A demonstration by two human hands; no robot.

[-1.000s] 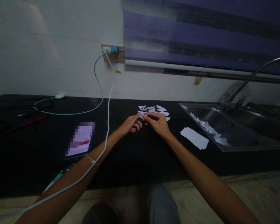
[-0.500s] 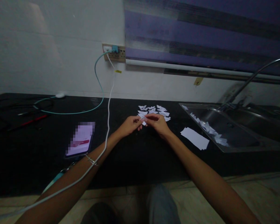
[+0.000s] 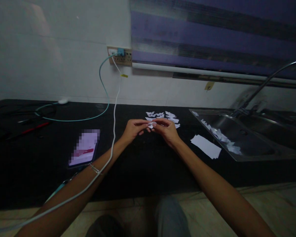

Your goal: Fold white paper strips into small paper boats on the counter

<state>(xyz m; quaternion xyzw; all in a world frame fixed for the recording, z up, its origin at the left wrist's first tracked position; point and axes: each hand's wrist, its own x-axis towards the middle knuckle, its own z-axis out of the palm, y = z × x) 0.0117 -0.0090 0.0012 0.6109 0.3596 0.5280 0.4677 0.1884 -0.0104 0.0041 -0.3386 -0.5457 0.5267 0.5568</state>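
Observation:
A small folded white paper [image 3: 151, 125] is pinched between my two hands above the black counter. My left hand [image 3: 136, 128] grips its left side with thumb and fingers. From the right, my right hand [image 3: 167, 129] pinches the other side, its thumb over the paper. Just behind my hands stand several white paper boats [image 3: 171, 116] in rows, some partly hidden by my fingers. A stack of white paper slips [image 3: 206, 146] lies to the right of my right hand.
At right is a steel sink [image 3: 256, 154] with more folded papers [image 3: 220, 135] along its left side, beneath a curved faucet [image 3: 266, 81]. A phone [image 3: 85, 148] lies at left. One white cable [image 3: 114, 125] hangs from the socket [image 3: 123, 57] across my left forearm.
The folded paper's shape between my fingers looks wider and flatter, where its lower point hung down before. My left hand has shifted slightly left and up; my right hand stays nearly in place.

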